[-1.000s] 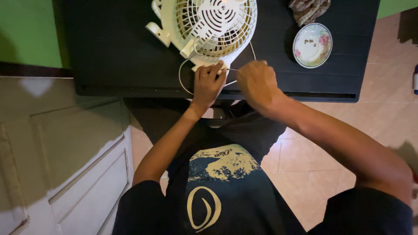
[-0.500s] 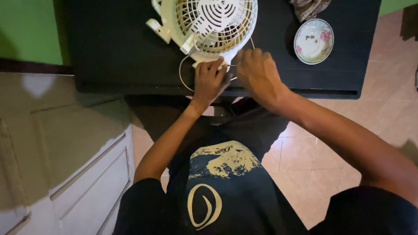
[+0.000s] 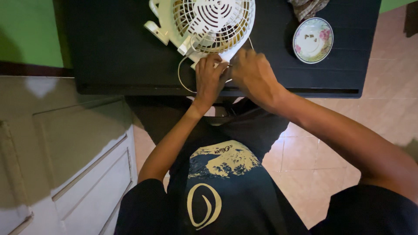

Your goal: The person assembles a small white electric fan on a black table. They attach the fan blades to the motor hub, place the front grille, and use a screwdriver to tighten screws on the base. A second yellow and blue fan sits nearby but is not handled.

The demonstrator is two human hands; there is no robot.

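Note:
A small white table fan lies on its back on a black table, grille facing up. Its white cord loops off the near edge of the fan. My left hand rests at the fan's near rim with fingers curled around the cord or a small part there. My right hand is beside it, fingers bent against the same spot at the grille's edge. What the fingertips pinch is hidden by the hands.
A floral saucer with small bits in it sits on the table's right side, a crumpled cloth behind it. A white cabinet door is at left, a green wall beyond, tiled floor at right.
Both hands have moved up closer to the fan's near rim and nearer each other. The fan has stayed in place.

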